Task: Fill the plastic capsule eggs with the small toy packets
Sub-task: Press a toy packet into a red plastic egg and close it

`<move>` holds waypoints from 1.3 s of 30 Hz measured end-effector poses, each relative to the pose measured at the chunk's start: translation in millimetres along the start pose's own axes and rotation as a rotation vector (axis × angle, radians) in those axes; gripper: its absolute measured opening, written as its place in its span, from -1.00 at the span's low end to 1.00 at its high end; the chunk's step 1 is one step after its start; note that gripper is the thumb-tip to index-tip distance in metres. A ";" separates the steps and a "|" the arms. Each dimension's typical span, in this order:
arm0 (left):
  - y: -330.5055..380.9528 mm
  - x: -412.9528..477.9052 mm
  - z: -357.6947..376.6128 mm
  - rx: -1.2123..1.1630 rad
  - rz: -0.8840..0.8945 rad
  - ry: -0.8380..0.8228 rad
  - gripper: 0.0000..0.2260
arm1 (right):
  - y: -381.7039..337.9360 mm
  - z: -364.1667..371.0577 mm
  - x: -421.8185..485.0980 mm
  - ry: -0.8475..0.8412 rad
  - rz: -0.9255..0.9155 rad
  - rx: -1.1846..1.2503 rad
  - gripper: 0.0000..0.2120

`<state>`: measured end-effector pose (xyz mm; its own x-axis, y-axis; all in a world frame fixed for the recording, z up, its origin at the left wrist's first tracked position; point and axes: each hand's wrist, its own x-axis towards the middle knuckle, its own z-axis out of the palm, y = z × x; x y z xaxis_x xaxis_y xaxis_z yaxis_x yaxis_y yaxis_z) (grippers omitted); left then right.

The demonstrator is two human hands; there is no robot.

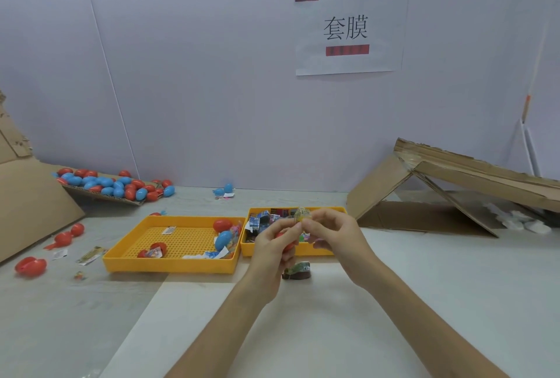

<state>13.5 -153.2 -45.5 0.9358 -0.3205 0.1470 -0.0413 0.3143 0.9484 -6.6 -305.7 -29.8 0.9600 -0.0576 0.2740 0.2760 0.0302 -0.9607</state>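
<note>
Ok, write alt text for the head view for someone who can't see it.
The left hand holds a red capsule egg while the right hand pinches a small toy packet above it. Behind them sit two yellow trays on a table; red and blue eggs pile far left.

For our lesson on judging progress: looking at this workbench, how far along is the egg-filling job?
Possibly done: closed eggs sit in the left tray, contents hidden. In hand: the left hand holds a red egg while the right hand pinches a packet above it. Left: many packets in the right tray, and open red eggs on the table.
</note>
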 end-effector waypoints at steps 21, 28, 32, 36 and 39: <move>0.6 -1.1 -3.2 0.254 0.096 0.241 -0.89 | 0.7 -5.6 3.0 -0.005 0.033 -0.001 -0.92; -3.6 -1.7 0.0 0.416 0.105 0.163 -0.91 | 1.5 -6.5 2.7 -0.001 0.029 0.054 -0.94; -2.2 -1.9 1.1 0.410 0.094 0.112 -0.90 | 3.7 -6.3 3.1 -0.009 0.025 -0.062 -0.91; -1.1 -1.9 -0.3 0.403 0.090 0.108 -0.88 | 3.9 -4.8 2.8 -0.027 0.030 -0.106 -0.94; -2.0 -0.4 -2.9 0.409 0.076 0.165 -0.86 | 3.0 -6.1 2.8 -0.009 -0.003 -0.126 -0.94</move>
<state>14.2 -151.1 -48.3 0.9666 -0.1527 0.2056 -0.2165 -0.0581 0.9746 -3.4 -311.9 -32.1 0.9599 -0.0484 0.2762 0.2708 -0.0953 -0.9579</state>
